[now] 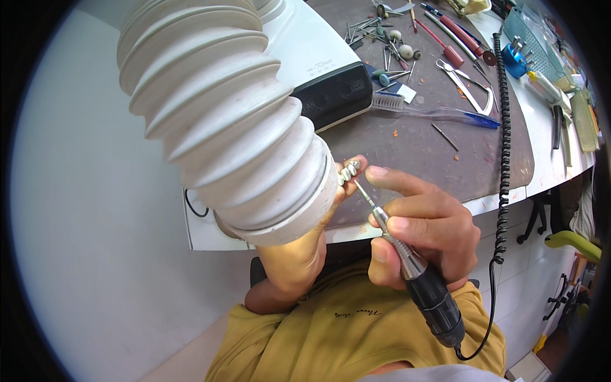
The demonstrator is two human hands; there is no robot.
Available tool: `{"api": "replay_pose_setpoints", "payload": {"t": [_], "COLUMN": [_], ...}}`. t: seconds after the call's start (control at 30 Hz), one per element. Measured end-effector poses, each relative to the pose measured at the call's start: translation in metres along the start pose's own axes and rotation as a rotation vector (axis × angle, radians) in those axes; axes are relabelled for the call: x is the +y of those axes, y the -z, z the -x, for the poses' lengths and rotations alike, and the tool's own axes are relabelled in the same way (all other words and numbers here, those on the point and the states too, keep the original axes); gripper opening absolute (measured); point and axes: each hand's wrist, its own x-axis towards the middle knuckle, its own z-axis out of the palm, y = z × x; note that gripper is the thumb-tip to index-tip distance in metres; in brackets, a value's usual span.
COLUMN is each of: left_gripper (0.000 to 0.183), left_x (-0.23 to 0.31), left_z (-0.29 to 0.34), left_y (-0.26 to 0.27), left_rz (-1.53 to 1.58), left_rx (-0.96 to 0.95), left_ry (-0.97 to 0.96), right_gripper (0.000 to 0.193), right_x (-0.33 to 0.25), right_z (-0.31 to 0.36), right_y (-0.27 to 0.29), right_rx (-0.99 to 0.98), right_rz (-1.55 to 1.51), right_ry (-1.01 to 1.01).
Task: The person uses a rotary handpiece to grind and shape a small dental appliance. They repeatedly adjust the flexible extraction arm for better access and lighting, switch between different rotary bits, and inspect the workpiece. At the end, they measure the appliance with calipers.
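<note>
My right hand (433, 223) is closed around a rotary handpiece (410, 261) with a metal nose and a black rear body. Its thin bur points up and to the left, its tip at or very near a small dental bridge (348, 172). That bridge is a short row of pale, tooth-shaped units, pinched in the fingers of my left hand (341, 196). Whether the bur touches it I cannot tell. A wide white corrugated hose (223, 121) hides most of my left hand, and its mouth opens right beside the bridge.
Behind my hands lies a brown mat (414, 146) on the white bench. On it are a blue-handled toothbrush (439, 113), a metal caliper (468, 89), and several loose burs and polishing tips (394, 54). A black coiled cord (505, 159) hangs at right, near a blue bur holder (515, 60).
</note>
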Motion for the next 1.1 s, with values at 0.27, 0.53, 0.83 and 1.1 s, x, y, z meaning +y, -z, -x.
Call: {"api": "replay_pose_setpoints", "payload": {"t": [0.27, 0.53, 0.83, 1.1], "left_gripper": [0.02, 0.02, 0.023, 0.024], "left_x": [0.0, 0.004, -0.002, -0.006], "left_z": [0.004, 0.003, 0.01, 0.005], "left_y": [0.0, -0.005, 0.004, 0.008], "left_rz": [-0.013, 0.009, -0.003, -0.208], "left_rx": [0.018, 0.036, 0.074, -0.042], "left_ry": [0.013, 0.023, 0.006, -0.088], "right_gripper": [0.025, 0.025, 0.024, 0.025], "right_x": [-0.001, -0.001, 0.0, -0.001], "right_z": [-0.002, -0.003, -0.004, 0.001], "right_y": [0.002, 0.002, -0.004, 0.002], "right_rx": [-0.056, -0.053, -0.019, -0.026], "right_rz": [0.029, 0.049, 0.094, 0.049], "right_ry": [0.003, 0.013, 0.038, 0.027]}}
